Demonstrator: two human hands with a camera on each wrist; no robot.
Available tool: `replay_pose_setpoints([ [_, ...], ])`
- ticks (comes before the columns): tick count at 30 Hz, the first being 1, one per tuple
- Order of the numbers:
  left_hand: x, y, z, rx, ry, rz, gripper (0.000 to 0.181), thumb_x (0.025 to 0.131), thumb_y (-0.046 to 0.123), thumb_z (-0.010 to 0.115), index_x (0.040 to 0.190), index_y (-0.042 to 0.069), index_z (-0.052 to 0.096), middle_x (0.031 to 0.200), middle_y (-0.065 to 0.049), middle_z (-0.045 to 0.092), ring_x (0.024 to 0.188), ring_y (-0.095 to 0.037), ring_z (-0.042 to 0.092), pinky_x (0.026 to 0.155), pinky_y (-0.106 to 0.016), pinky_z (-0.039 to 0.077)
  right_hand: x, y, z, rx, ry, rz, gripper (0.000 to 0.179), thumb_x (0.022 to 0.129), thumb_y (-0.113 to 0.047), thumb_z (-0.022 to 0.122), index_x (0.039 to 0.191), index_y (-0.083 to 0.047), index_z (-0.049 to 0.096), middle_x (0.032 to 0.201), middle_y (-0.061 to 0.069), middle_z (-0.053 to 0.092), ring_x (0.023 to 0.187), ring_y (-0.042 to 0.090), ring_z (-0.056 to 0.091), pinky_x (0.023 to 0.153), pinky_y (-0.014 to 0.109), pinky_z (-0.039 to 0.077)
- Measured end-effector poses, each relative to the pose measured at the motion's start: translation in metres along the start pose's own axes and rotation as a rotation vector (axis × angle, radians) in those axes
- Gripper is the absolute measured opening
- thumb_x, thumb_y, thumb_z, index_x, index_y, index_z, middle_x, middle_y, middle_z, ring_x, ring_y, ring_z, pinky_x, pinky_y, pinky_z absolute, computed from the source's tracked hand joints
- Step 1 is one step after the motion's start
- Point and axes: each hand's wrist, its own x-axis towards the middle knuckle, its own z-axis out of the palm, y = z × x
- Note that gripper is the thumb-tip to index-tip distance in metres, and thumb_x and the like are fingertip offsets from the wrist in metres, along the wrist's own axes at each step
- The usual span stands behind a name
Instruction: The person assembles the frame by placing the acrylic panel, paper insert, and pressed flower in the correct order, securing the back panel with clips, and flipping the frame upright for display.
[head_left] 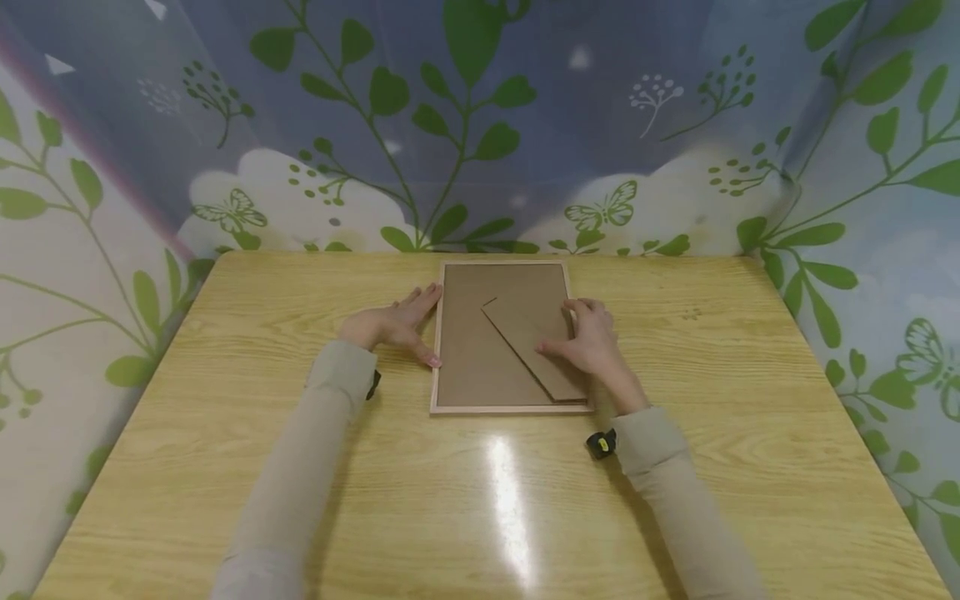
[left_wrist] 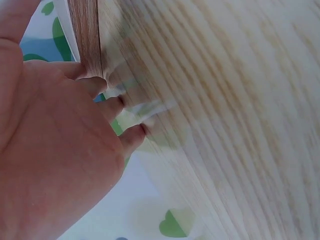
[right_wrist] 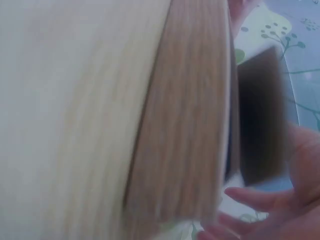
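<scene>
A picture frame (head_left: 487,409) with a pale wooden rim lies face down on the table, its brown backing board (head_left: 472,358) upward. On the board a slanting stand flap (head_left: 547,371) sits raised at its lower end; the right wrist view shows the flap (right_wrist: 261,120) standing off the frame's brown side (right_wrist: 182,110). My left hand (head_left: 397,323) touches the frame's left edge with spread fingers. With the thumb on the flap and the fingers curled at the frame's right edge, my right hand (head_left: 592,337) holds the flap. The thumb is hidden in the right wrist view.
The wood-grain table (head_left: 742,400) extends around the frame on both sides and in front. Behind it stands a blue wall (head_left: 555,125) printed with green leaves and butterflies. Patterned walls also flank the left and right. A black wrist device (head_left: 601,444) is at the right cuff.
</scene>
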Motion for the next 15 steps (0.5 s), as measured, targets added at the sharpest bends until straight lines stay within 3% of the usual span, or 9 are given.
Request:
replay_pose_setpoints([
  [7,0.000,0.001,-0.001,0.007,0.003,-0.008,0.134,0.074,0.043,0.086,0.157,0.011,-0.014,0.163,-0.010,-0.020,0.148,-0.030,-0.020,0.118,-0.055,-0.008,0.006,0.009,-0.005,-0.042,-0.192,-0.137,0.104,0.082,-0.034,0.080,0.155,0.005,0.018,0.164,0.022,0.005,0.148,0.045,0.006,0.113,0.069,0.010],
  [11,0.000,0.001,-0.001,0.017,-0.002,-0.009,0.134,0.074,0.045,0.086,0.157,0.012,-0.015,0.163,-0.010,-0.020,0.148,-0.030,-0.020,0.118,-0.055,-0.009,0.008,0.009,-0.006,-0.071,-0.282,-0.129,0.106,0.083,-0.039,0.078,0.157,0.002,0.014,0.164,0.020,0.001,0.148,0.045,0.001,0.108,0.076,0.007],
  [15,0.002,0.001,-0.001,0.023,-0.007,-0.010,0.135,0.074,0.047,0.085,0.157,0.012,-0.016,0.163,-0.011,-0.021,0.148,-0.031,-0.021,0.118,-0.055,-0.009,0.015,0.006,-0.011,-0.092,-0.371,-0.136,0.109,0.083,-0.040,0.078,0.157,0.003,0.010,0.164,0.021,-0.006,0.147,0.047,-0.004,0.112,0.071,0.007],
])
